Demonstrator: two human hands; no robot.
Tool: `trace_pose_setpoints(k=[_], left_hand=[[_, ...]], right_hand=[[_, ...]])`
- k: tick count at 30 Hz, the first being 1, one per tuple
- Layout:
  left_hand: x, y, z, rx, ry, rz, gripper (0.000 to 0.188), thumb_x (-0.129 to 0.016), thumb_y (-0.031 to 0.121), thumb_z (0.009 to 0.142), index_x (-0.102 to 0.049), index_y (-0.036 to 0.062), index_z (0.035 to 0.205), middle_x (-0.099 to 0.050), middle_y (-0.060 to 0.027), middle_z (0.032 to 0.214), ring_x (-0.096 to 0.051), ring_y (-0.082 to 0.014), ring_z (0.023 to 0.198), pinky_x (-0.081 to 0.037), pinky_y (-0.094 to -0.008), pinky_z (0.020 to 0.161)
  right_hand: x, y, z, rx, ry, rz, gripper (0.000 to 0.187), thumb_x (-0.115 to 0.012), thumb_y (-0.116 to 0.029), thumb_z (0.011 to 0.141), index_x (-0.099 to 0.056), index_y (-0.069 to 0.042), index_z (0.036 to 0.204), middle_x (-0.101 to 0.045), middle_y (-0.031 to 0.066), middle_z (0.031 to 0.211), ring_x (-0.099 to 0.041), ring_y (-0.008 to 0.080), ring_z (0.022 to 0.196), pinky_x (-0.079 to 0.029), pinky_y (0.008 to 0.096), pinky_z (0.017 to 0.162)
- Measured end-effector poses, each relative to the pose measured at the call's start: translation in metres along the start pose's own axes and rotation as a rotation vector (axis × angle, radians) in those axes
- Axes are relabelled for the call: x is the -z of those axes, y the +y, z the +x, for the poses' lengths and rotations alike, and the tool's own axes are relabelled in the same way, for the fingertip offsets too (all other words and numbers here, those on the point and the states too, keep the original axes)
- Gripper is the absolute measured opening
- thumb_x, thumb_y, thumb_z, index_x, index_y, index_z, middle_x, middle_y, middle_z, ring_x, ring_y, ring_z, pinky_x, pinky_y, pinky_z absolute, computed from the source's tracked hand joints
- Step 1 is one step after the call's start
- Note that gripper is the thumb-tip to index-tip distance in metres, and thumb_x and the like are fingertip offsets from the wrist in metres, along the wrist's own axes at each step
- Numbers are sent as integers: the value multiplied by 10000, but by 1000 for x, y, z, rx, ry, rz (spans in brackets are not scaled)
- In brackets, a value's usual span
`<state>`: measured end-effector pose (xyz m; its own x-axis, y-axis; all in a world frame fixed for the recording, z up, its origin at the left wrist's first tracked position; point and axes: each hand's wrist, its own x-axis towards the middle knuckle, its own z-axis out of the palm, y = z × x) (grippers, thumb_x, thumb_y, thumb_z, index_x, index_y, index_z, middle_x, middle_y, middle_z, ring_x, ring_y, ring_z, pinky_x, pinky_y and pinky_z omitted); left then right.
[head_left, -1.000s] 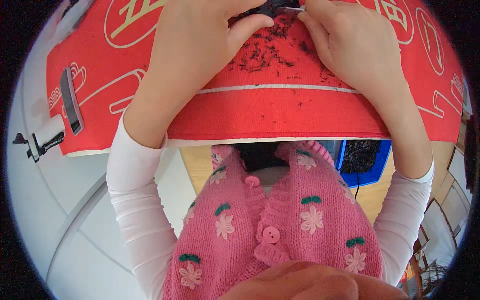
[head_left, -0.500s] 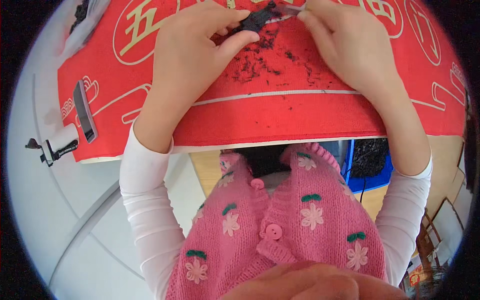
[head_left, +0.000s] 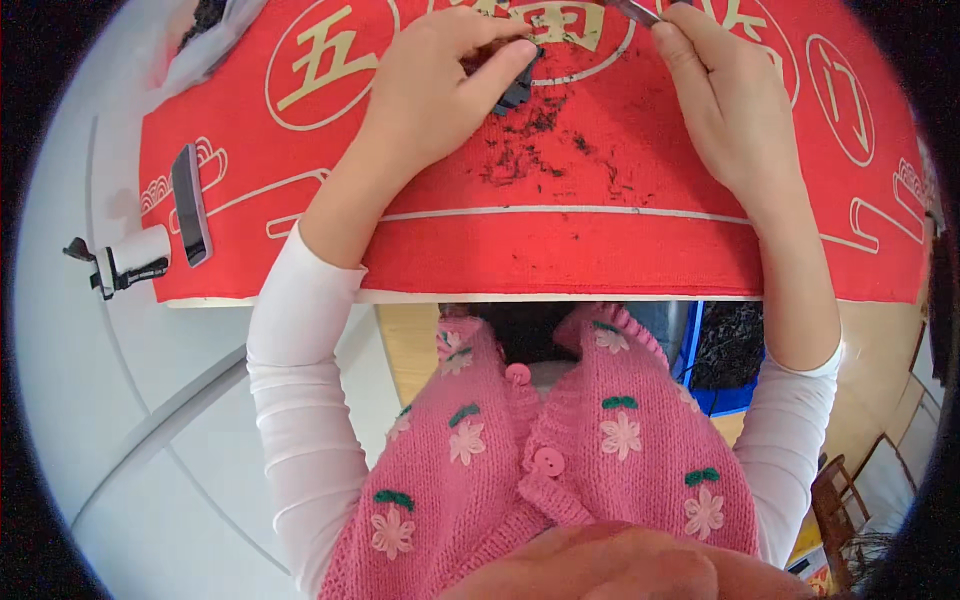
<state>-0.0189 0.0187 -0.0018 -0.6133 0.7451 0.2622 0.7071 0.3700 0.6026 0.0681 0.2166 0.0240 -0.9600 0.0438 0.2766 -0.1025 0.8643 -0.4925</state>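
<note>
My left hand is closed around a small black piece, pinched between thumb and fingers above the red cloth. Its far side is hidden by the fingers. In my right hand is a slim metal tool, its handle gripped between thumb and forefinger; the tip runs toward the upper edge, and its kind is not clear. Black shavings lie scattered on the cloth between both hands.
At the far left a clear plastic bag holds black bits. A phone lies near the cloth's left edge, beside a white cylinder with a black strap. Below the table edge, at right, a blue tray holds black material.
The tool in my right hand has moved up and away from the black piece. My left hand has turned, and the piece now points down toward me. The view has shifted slightly.
</note>
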Motion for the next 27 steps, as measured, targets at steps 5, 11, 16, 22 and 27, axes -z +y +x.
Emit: trace_pose_setpoints(k=[5,11,16,22,27], left_hand=[[3,6,-4,180,125,-344,146,-566,45,759,-615,-45,862,-556,-62,693,-431,-123,541,-368,-220,501],[12,7,-8,73,357,-72,129,-572,24,743,-613,-40,847,-555,-58,673,-432,-129,530,-364,-219,498],[9,19,-11,56,235,-131,151,-592,-3,711,-611,-28,859,-541,-45,650,-427,-132,523,-360,-213,497],[9,13,-10,9,80,-36,214,-640,22,686,-603,-15,893,-546,-51,692,-438,-133,555,-362,-213,501],[1,9,-9,-71,183,-92,261,-669,63,676,-598,-14,915,-558,-75,735,-466,-150,590,-379,-227,518]], right_hand=[[-2,-17,-5,-7,63,-61,165,-516,-215,839,-585,-66,854,-584,90,639,-525,247,515,-397,322,473],[-9,-28,-5,-11,-6,-73,150,-493,-172,847,-564,-50,896,-589,109,672,-534,268,552,-410,338,514],[-19,-31,-10,87,8,-194,145,-484,-164,849,-561,-47,886,-590,107,678,-535,274,552,-413,342,515],[-21,-19,-3,109,-6,-160,107,-495,-145,830,-539,-48,824,-567,107,649,-522,270,529,-410,334,495],[-25,-15,-1,223,40,-139,126,-509,-114,805,-494,-33,709,-520,99,569,-482,242,458,-384,307,436]])
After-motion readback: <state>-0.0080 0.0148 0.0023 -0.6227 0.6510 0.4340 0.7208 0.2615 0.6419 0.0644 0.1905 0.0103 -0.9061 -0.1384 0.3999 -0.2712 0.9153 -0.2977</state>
